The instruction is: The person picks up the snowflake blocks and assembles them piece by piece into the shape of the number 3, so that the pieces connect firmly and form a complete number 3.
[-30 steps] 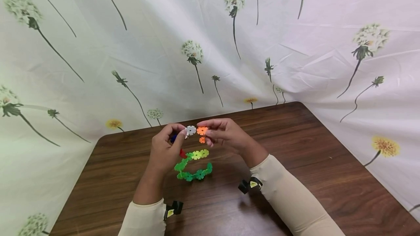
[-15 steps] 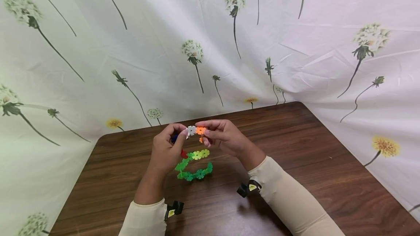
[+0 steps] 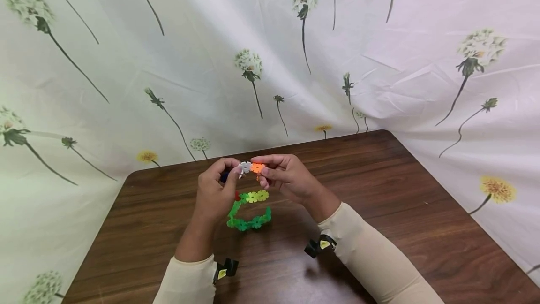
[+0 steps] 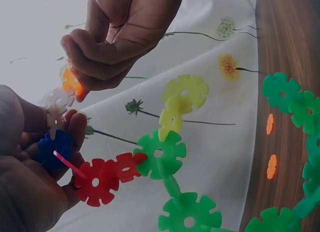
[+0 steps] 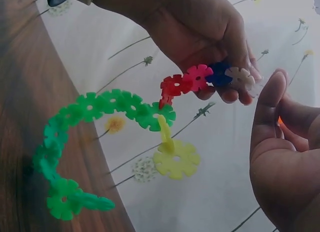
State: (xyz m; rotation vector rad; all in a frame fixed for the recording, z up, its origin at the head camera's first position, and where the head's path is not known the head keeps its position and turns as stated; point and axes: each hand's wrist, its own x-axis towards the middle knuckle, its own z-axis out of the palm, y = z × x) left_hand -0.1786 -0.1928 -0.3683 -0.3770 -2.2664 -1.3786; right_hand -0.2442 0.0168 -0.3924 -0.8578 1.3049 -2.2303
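Observation:
In the head view my left hand (image 3: pixel 217 184) holds the white end of a chain of slotted, flower-shaped plastic discs, its white disc (image 3: pixel 246 167) showing past the fingertips. My right hand (image 3: pixel 291 177) pinches an orange disc (image 3: pixel 257 168) against the white one's edge; whether their slots interlock I cannot tell. From the left hand the chain runs through a blue disc (image 4: pixel 54 150), red discs (image 4: pixel 96 182) and green discs (image 5: pixel 90 106), which curve round below the hands. Yellow discs (image 5: pixel 176 159) branch off a green one.
Loose orange discs (image 4: pixel 272 167) lie on the dark wooden table (image 3: pixel 379 210). A white cloth printed with dandelions (image 3: pixel 177 60) hangs behind and around the table. Each sleeve has a black wrist camera (image 3: pixel 319 245) strapped to it.
My right hand has moved slightly left, bringing the orange disc from just apart to meeting the white disc. The left hand has hardly moved.

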